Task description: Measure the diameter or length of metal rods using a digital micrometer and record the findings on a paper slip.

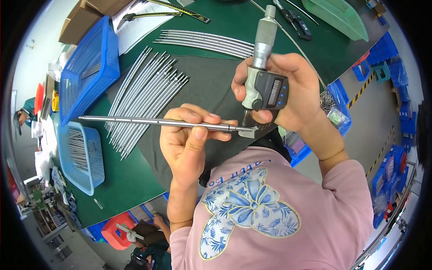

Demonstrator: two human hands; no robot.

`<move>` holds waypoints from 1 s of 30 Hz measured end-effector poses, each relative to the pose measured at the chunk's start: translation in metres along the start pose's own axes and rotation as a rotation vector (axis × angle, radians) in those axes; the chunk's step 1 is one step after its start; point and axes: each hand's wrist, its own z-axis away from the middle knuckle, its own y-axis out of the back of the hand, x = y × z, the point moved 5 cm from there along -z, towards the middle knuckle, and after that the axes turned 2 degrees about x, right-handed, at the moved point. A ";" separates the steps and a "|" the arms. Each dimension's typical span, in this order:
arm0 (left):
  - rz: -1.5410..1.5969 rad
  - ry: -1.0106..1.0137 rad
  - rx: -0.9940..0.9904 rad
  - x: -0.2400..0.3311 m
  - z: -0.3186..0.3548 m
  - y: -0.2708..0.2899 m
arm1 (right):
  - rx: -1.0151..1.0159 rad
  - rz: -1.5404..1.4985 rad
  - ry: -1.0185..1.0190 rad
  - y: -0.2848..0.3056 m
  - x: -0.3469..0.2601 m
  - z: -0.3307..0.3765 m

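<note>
My left hand [189,144] is closed round a thin metal rod [144,120], which lies roughly level and points left past my fingers. My right hand [292,85] grips a digital micrometer [254,87] with a dark display housing and a grey thimble pointing up. The rod's right end sits at the micrometer's jaws, by the lower part of its frame; whether both jaws touch it I cannot tell. Beyond my left hand, many similar rods [146,96] lie side by side on a dark cloth [216,85].
Another row of rods [202,42] lies farther back on the green table. At the left stand a blue basket [90,67] and a light-blue basket [92,157], both with rods inside. Calipers [294,20] and a green basket [337,18] are at the back right. Another person [153,247] sits lower left.
</note>
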 end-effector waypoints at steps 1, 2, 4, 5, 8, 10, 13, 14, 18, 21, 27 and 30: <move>-0.006 0.001 0.001 -0.001 0.000 0.000 | 0.021 0.010 0.037 0.000 0.000 -0.002; -0.013 0.002 0.002 -0.001 0.001 0.000 | 0.022 0.004 0.038 0.001 0.001 -0.002; -0.015 0.010 -0.007 -0.001 0.001 0.000 | 0.059 0.074 0.002 0.005 0.005 -0.003; -0.012 0.016 -0.016 -0.001 0.001 0.001 | 0.060 0.070 0.003 0.003 0.006 -0.004; -0.037 -0.009 -0.026 -0.003 0.003 0.001 | 0.197 -0.027 -0.060 0.004 0.010 -0.004; -0.041 -0.007 -0.026 -0.002 0.003 0.001 | 0.165 0.007 -0.123 0.004 0.013 -0.004; -0.048 -0.001 -0.021 -0.001 0.004 -0.002 | 0.153 -0.035 -0.141 0.004 0.013 -0.003; -0.050 0.005 -0.010 -0.001 0.004 -0.002 | 0.154 -0.037 -0.141 0.004 0.014 -0.003; -0.052 -0.005 -0.026 -0.002 0.004 -0.001 | 0.164 -0.013 -0.121 0.005 0.013 -0.003; -0.088 -0.029 -0.023 -0.001 0.004 -0.002 | 0.172 -0.016 -0.126 0.004 0.013 -0.003; -0.099 -0.013 -0.010 -0.002 0.006 -0.003 | 0.178 -0.027 -0.111 0.006 0.017 -0.003; -0.087 -0.008 -0.018 -0.003 0.006 -0.003 | 0.215 -0.029 -0.113 0.005 0.018 -0.002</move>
